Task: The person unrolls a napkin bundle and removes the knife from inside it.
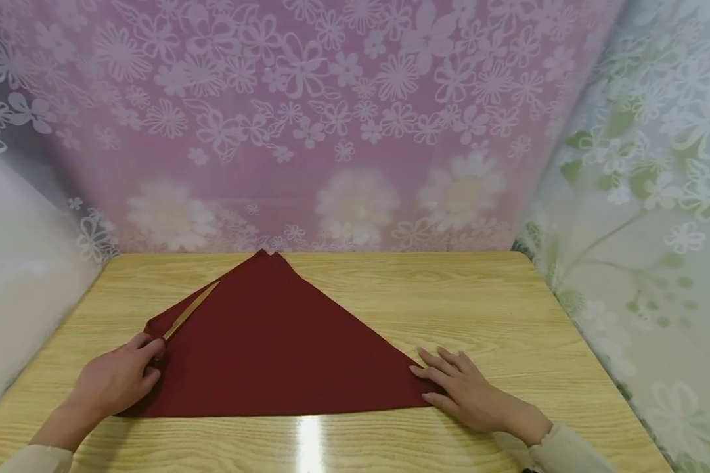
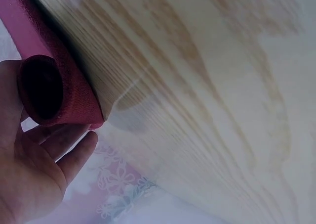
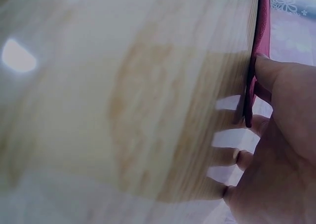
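A dark red cloth [image 1: 272,348], folded into a triangle, lies with its long edge toward me and its peak at the table's far edge. At its left corner my left hand [image 1: 118,374] pinches the fabric. The left wrist view shows the held red cloth [image 2: 74,95] curled into a loop against the left hand [image 2: 34,169]. Over the right corner, the fingers of my right hand [image 1: 467,391] are spread and fairly straight. In the right wrist view, the right hand [image 3: 286,135] has its thumb against the red cloth edge [image 3: 261,31].
The cloth lies on a wood-grain table [image 1: 437,295]. A slit beside the left hand shows wood between the cloth's layers. Behind the table hangs a pink flowered curtain [image 1: 331,131], and a pale flowered curtain [image 1: 644,230] hangs at the right.
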Available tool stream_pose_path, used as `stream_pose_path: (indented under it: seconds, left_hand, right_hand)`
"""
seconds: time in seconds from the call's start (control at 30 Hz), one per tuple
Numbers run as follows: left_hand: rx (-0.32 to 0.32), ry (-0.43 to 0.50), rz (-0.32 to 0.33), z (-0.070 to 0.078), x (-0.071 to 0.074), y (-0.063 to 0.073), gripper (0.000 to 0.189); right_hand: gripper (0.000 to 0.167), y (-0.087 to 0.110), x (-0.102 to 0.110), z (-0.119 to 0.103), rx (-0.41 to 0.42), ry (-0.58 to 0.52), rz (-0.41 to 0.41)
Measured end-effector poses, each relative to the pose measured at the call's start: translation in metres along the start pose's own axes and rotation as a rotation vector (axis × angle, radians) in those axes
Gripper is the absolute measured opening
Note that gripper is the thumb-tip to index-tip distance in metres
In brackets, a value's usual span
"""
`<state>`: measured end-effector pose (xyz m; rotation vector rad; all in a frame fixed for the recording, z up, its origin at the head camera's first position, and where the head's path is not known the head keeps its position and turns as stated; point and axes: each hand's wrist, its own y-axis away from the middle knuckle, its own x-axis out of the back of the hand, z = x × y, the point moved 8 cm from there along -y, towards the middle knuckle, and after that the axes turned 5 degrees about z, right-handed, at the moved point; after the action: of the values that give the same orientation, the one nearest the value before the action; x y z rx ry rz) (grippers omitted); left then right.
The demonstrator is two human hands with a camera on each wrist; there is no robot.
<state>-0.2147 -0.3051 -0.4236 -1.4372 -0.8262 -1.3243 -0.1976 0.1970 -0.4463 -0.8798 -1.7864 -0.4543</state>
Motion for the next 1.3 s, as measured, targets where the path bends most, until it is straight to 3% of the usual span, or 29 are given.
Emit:
stream_pose_path:
  seconds: [0.47, 1.3]
  left_hand:
    - [0.006, 0.015, -0.018, -0.003, 0.001, 0.001, 0.014]
    - [0.037, 0.042, -0.030, -0.018, 0.013, 0.000, 0.022]
  right_hand:
    - [0.043, 0.000, 0.002, -0.004, 0.021, 0.010, 0.017]
    - [0.045, 0.001, -0.004, 0.005, -0.030, -0.017, -0.015]
